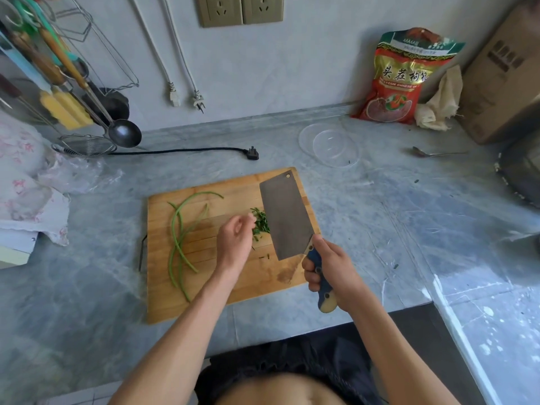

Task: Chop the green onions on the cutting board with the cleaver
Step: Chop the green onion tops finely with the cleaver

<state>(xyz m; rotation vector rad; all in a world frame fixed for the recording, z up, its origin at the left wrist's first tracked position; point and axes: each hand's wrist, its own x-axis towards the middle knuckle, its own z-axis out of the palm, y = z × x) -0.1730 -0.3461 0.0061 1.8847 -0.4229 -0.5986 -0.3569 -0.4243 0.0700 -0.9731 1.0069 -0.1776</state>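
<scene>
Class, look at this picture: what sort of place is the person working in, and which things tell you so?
Most likely a home kitchen. A wooden cutting board with green onions lies on a marbled counter, the right hand holds a cleaver, and a ladle hangs at the wall.

Chopped pile (261,221) on board (204,299), between stalks (178,241) and cleaver (285,219)

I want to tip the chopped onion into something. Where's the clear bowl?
In the head view the clear bowl sits on the counter beyond the cutting board's far right corner, left of the red bag.
</scene>
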